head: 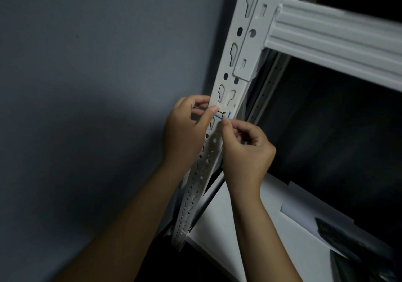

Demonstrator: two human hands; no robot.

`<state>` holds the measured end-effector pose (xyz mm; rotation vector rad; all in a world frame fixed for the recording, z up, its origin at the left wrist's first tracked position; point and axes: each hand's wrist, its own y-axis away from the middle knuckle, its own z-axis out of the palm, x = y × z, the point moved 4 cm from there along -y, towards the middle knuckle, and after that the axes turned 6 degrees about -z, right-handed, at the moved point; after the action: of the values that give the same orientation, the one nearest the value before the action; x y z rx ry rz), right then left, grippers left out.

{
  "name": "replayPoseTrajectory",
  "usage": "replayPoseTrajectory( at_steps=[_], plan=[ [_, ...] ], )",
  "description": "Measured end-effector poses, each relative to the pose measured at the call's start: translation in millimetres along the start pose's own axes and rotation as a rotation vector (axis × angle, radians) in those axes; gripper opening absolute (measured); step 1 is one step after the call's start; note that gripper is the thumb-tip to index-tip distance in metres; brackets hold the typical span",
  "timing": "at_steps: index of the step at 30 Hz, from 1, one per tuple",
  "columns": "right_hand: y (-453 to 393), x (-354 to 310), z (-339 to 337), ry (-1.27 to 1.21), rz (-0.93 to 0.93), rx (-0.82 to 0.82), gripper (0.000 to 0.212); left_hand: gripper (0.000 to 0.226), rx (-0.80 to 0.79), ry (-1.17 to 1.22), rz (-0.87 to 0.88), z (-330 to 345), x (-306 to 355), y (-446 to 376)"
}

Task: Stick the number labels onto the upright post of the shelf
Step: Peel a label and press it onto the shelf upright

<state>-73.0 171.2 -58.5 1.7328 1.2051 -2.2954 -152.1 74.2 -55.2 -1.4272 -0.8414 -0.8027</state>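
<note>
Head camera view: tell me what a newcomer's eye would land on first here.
First, the two hands meeting at the middle of the frame: the left hand and right hand pinch a small label with blue lines against the white perforated upright post. That post runs diagonally from top right toward bottom centre, bright against the grey wall on the left. A white ribbed crossbeam branches off to the right near the top.

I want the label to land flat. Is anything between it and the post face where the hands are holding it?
Nothing visible. The left hand and right hand pinch the label right against the upright post; only the post's own keyhole slots lie under it.
</note>
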Motion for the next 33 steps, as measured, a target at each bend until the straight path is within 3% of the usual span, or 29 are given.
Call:
replayPoseTrajectory(
  at_steps=[33],
  plan=[
    [6.7, 10.4, -7.7, -0.043, 0.079, 0.033, 0.018, 0.018, -0.012, -0.007, -0.021, 0.5, -3.6, 4.9]
  ],
)
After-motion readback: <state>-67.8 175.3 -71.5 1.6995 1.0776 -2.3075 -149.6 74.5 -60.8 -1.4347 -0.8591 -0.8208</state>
